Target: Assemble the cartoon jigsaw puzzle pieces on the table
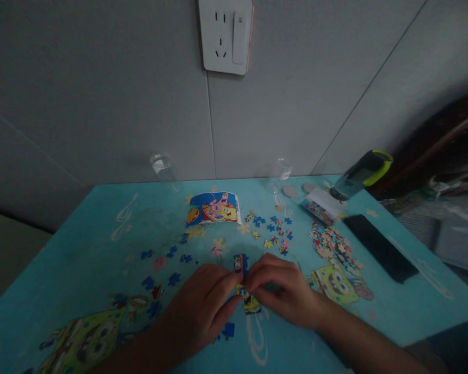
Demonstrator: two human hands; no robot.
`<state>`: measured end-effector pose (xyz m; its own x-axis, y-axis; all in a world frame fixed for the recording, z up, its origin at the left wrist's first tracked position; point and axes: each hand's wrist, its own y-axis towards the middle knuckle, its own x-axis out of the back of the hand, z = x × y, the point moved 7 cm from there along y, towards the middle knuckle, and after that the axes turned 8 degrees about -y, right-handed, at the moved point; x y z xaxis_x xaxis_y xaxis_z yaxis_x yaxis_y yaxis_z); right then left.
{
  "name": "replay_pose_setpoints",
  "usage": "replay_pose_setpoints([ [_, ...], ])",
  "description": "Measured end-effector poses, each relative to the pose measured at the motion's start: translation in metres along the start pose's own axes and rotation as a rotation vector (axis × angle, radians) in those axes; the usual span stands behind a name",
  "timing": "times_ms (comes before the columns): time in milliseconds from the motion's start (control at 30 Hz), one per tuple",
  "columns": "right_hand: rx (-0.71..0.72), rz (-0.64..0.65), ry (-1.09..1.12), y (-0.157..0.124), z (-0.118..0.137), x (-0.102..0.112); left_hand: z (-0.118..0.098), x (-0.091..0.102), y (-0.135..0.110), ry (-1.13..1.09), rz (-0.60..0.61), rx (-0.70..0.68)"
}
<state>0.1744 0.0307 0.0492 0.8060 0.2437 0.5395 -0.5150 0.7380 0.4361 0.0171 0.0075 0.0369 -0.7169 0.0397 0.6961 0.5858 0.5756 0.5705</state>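
Note:
A small strip of joined jigsaw pieces [251, 305] lies on the table between my hands, with a yellow cartoon face at its lower end. My left hand [203, 301] presses its thumb and forefinger against the strip's left side. From the right, my right hand [283, 290] pinches at the middle of the strip, its fingertips covering the spot where pieces meet. Beyond them stands a curved picture card [214, 209] with pink and yellow cartoon figures. Loose blue puzzle pieces [174, 279] are scattered left of my left hand, and one blue piece [229, 330] lies just below it.
More loose pieces [275, 226] lie behind my right hand, and a denser pile [333, 244] is farther right. A black phone-like slab [380, 248], a small box [322, 206], a bottle [361, 174] and clear cups [166, 171] stand around the blue patterned tabletop [81, 249].

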Motion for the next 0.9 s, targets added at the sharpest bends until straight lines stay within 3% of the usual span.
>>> replay_pose_setpoints([
  [233,0.163,0.118,-0.104,-0.001,0.005,-0.008,-0.007,-0.002,0.002,-0.038,-0.012,-0.04],
  [467,0.3,0.138,-0.241,-0.003,0.012,0.004,-0.01,-0.001,0.002,-0.016,0.021,-0.066],
  [667,0.227,0.087,-0.294,-0.003,0.002,0.018,-0.012,-0.004,-0.002,-0.024,0.068,-0.042],
  [833,0.182,0.092,-0.3,-0.007,-0.012,0.021,-0.035,-0.012,-0.001,0.046,0.258,-0.195],
  [900,0.19,0.107,-0.321,-0.008,-0.017,0.02,-0.044,-0.011,0.0,0.075,0.268,-0.253],
])
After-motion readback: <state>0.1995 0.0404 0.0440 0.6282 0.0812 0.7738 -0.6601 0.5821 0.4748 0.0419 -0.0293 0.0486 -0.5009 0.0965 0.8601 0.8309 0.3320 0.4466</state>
